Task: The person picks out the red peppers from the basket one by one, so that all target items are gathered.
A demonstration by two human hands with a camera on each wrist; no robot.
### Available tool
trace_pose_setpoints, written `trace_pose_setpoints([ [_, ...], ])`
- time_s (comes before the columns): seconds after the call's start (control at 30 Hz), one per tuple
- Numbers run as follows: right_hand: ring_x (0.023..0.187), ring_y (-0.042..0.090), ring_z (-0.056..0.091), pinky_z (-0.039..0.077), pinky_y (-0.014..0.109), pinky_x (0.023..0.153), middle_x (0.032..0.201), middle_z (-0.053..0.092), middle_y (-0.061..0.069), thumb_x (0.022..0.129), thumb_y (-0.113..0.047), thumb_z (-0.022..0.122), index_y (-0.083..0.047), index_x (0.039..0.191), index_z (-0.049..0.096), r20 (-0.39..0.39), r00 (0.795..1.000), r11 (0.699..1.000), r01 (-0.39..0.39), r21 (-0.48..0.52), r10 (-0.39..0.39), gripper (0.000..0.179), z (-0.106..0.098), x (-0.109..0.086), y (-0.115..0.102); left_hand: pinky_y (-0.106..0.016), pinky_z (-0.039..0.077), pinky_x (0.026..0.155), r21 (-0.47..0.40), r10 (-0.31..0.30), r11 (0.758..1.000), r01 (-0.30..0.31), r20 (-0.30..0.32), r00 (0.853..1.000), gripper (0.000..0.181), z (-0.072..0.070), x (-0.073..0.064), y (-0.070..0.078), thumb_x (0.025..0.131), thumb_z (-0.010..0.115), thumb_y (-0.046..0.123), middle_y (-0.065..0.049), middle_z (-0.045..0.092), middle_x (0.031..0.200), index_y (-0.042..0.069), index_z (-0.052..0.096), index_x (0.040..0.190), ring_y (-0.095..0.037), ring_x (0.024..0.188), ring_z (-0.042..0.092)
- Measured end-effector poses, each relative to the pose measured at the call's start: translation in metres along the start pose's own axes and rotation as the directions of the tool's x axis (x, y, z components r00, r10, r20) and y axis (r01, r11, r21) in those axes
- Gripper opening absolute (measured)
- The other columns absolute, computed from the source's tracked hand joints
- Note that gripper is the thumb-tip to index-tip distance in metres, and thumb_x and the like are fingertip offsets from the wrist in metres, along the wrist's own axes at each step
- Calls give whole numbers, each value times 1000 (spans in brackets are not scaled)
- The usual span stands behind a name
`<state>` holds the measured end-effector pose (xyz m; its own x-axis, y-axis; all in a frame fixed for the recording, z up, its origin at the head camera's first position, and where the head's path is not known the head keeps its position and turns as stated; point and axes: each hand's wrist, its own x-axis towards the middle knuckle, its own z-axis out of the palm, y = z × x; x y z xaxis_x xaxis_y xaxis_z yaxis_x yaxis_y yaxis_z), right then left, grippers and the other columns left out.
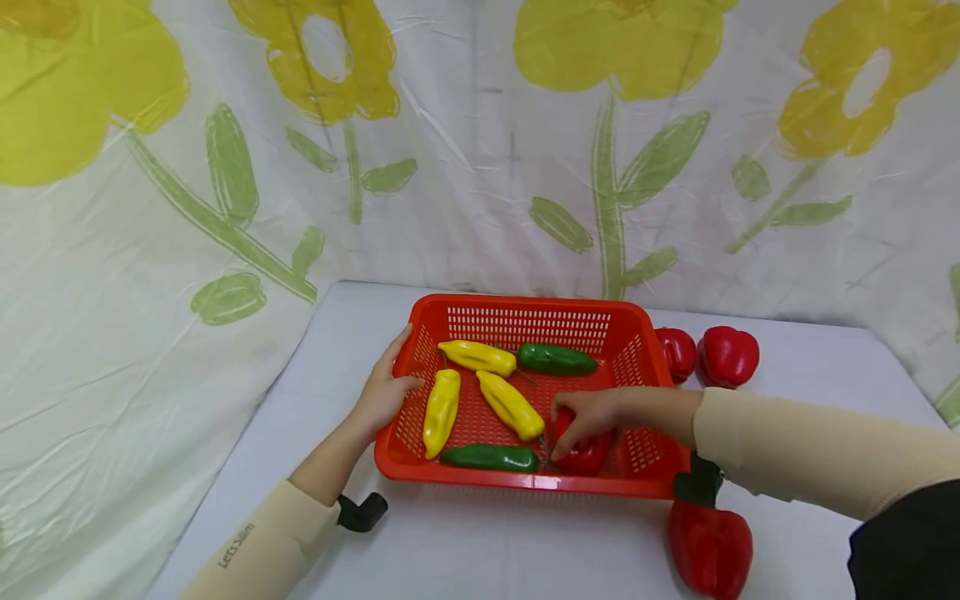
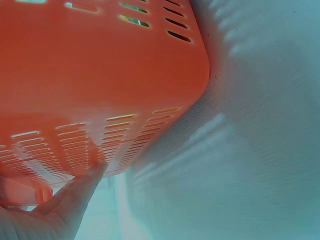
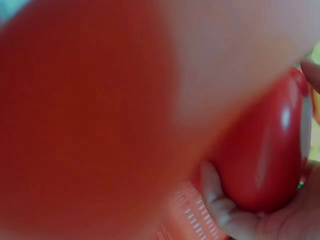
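A red plastic basket point(image 1: 525, 305) with slotted walls sits on the table. My left hand point(image 1: 384, 396) grips its left side, thumb over the rim; in the left wrist view, fingers point(image 2: 82, 192) lie against the outer wall. Inside the basket, my right hand point(image 1: 588, 414) holds a red bell pepper point(image 1: 585, 457) near the front right corner. The right wrist view shows fingers around that bell pepper point(image 3: 265, 155), with a blurred red surface filling the left side. Several yellow peppers point(image 1: 510, 406) and two green peppers point(image 1: 491, 457), point(image 1: 557, 359) lie in the basket.
Two red bell peppers point(image 1: 727, 356), point(image 1: 677, 354) stand right of the basket at the back. Another red bell pepper point(image 1: 711, 550) lies at the front right, partly under the right forearm. A white curtain point(image 1: 465, 225) with yellow flowers hangs behind the white-covered table point(image 1: 450, 542).
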<state>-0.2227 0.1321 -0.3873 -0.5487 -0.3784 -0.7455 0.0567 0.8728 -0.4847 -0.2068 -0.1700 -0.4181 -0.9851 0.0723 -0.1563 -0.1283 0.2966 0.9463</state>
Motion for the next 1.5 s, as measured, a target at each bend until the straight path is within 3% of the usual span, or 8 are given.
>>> trace_pose_setpoints([
  [0.23,96,21,50,53,32,75,102,52,5,76,-40,73,-17,101,49,-76,996,988,41,-147,-52,42,6,-5,-6,-47,46,97,-13,14,1000,-14,2,1000,78,0,0,0,88,46,1,-4,12,157,34,13,149,-32,132,36],
  [0.37,97,21,47,49,31,74,100,49,6,74,-35,74,-17,97,50,-80,994,978,55,-203,-73,37,6,-2,-5,-47,46,97,-15,15,1000,-15,4,1000,78,0,0,0,88,46,0,-4,12,157,34,12,149,-32,132,35],
  [0.67,94,24,53,56,34,67,103,52,6,74,-26,72,-19,101,53,21,1000,993,-15,-121,17,33,-2,0,-9,-48,47,96,-16,19,1000,-19,5,1000,77,0,0,1,88,46,0,-5,14,157,32,12,150,-33,130,37],
  [0.9,93,23,53,55,33,70,102,53,5,76,-23,69,-17,95,56,46,999,989,22,-143,-16,24,-5,5,-8,-49,44,100,-1,23,1000,-23,0,1000,77,0,0,1,88,46,0,-5,13,157,32,12,150,-32,132,35],
  [1.17,92,21,55,56,32,72,101,55,4,73,-25,76,-14,97,55,69,997,987,50,-156,-40,34,-5,2,-8,-49,44,99,-5,21,1000,-21,-1,1000,78,0,0,1,88,46,0,-6,13,157,32,12,150,-32,132,35],
  [1.5,98,20,50,55,34,75,103,54,2,73,-20,75,-20,98,57,3,994,978,111,-176,-112,31,-4,-4,-11,-49,47,95,-12,14,1000,-14,2,1000,77,0,-1,1,88,46,1,-6,15,156,33,12,150,-33,129,38],
])
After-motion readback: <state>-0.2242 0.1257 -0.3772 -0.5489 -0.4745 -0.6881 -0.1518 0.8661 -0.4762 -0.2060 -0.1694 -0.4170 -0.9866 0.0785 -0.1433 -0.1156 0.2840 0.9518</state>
